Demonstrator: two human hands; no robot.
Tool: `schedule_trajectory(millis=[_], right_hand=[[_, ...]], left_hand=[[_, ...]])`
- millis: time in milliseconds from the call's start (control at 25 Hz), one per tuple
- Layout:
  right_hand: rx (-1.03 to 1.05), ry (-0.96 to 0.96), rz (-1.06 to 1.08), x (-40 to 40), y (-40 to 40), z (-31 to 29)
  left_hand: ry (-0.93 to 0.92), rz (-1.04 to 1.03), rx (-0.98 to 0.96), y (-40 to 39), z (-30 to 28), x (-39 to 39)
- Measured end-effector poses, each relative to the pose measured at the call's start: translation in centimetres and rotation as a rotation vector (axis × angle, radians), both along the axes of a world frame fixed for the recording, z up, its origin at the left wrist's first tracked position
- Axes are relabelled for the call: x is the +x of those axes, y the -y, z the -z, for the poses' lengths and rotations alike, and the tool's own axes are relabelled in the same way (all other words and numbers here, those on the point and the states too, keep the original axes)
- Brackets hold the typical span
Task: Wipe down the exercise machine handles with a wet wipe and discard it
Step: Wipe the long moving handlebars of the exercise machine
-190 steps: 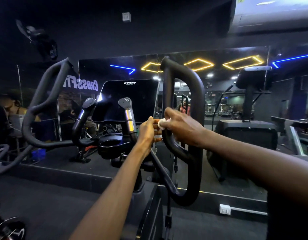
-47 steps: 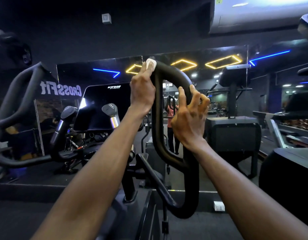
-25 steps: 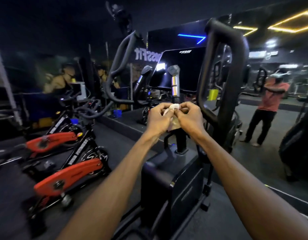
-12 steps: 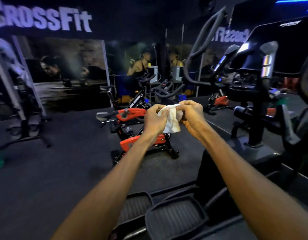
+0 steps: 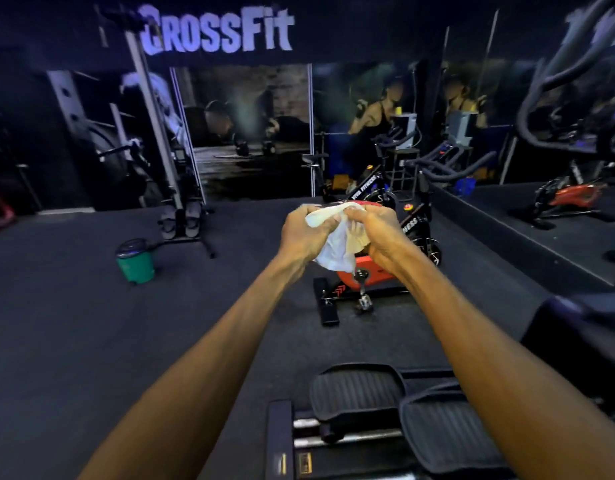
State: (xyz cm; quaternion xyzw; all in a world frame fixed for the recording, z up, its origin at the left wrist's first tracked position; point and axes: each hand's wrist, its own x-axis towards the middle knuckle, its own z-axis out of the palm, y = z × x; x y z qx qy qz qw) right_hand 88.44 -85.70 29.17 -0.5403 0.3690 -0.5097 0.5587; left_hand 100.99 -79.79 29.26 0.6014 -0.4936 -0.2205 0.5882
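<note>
Both arms extended forward; white wet wipe [image 5: 337, 244] gripped between left hand [image 5: 304, 233] and right hand [image 5: 382, 233], fingers curled round it, held mid-air above floor; green bin [image 5: 136, 261] seen far left

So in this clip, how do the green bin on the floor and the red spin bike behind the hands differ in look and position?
The green bin is a small squat tub with a dark lid, standing alone on the mat to the left; the red spin bike is a much larger framed machine with red panels. The bin is in full view, while the bike is partly hidden by the left hand, right hand and wet wipe. Both stand upright on the dark floor.
</note>
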Motion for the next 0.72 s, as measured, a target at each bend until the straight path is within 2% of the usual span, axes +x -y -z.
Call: schedule_trajectory(millis=[200,360,560,720], right_hand=[[-0.016,-0.027,-0.059,8.8,2.9,1.3],[0.038,0.046,-0.058,14.5,7.3,2.1],[0.125,0.093,-0.027,21.1,12.9,1.3],[0.119,0.036,0.058,26.0,18.0,1.3]], left_hand=[[0.035,-0.069,0.015,2.5,1.1,9.5],[-0.005,-0.051,0.012,7.4,2.0,15.4],[0.002,0.031,0.026,14.0,1.4,22.1],[0.012,0.102,-0.003,20.7,1.5,27.2]])
